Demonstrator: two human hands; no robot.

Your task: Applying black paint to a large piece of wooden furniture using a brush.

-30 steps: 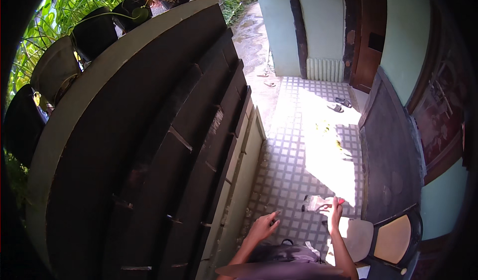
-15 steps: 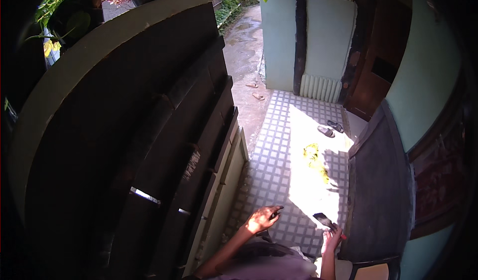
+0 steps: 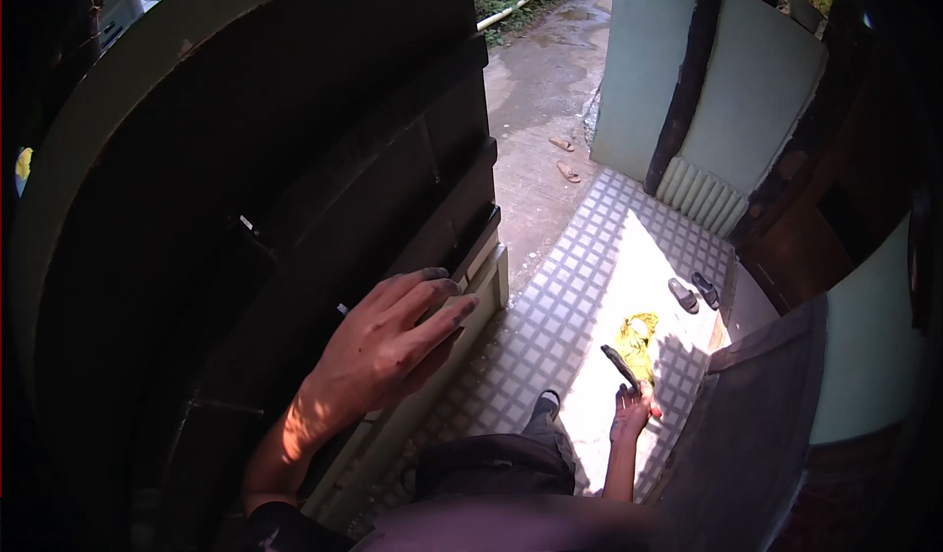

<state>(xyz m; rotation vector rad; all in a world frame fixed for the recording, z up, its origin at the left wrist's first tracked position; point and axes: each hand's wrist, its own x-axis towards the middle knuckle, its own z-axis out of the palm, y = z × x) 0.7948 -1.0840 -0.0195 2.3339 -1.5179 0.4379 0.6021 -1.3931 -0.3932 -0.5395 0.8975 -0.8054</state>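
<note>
The left hand [image 3: 385, 334] has risen from over the tiled floor [image 3: 550, 306] to the front of the dark slatted woodwork [image 3: 393, 193]; its smudged fingers are loosely curled and seem to grasp nothing, and whether they touch the slats I cannot tell. The right hand [image 3: 632, 418] grasps a paintbrush [image 3: 619, 365], now seen edge-on, out over the sunlit floor. With the brush well apart from the woodwork, this looks like a pause between strokes.
</note>
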